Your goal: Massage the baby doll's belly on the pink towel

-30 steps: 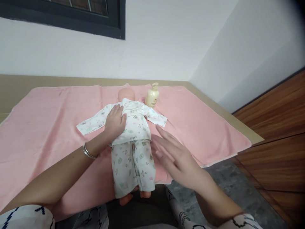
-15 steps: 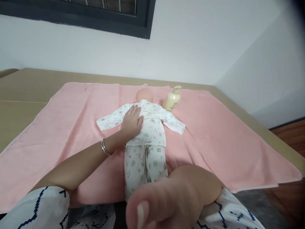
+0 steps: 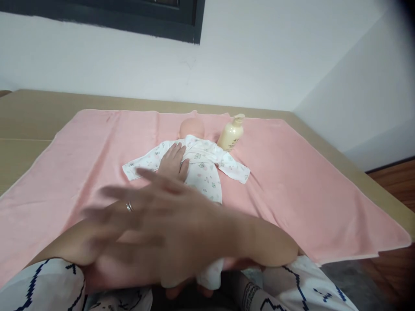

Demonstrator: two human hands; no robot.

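Note:
A baby doll [image 3: 203, 180] in a white printed top and trousers lies stretched out with its arms spread, its bald head [image 3: 192, 128] farthest from me. My left hand [image 3: 173, 162] rests flat on the upper part of its top, fingers together and extended. Close to the camera, my right hand [image 3: 168, 220] hangs above the doll with fingers spread, smeared by motion, and nothing shows in it. It hides most of the doll's legs and part of my left forearm. Both of the doll's feet [image 3: 205, 290] show below it. A cream pump bottle [image 3: 231, 133] stands by the doll's shoulder.
Under the doll, a pink cloth [image 3: 308, 185] covers much of a wooden table [image 3: 29, 114]. A white wall [image 3: 253, 56] with a dark window frame [image 3: 155, 26] rises behind the table. Wooden flooring [image 3: 395, 181] shows at the right.
My right hand has swung from a near thumb-forward pose at the bottom to the left, fingers now spread across the view. My left hand stays on the doll. The view has shifted slightly.

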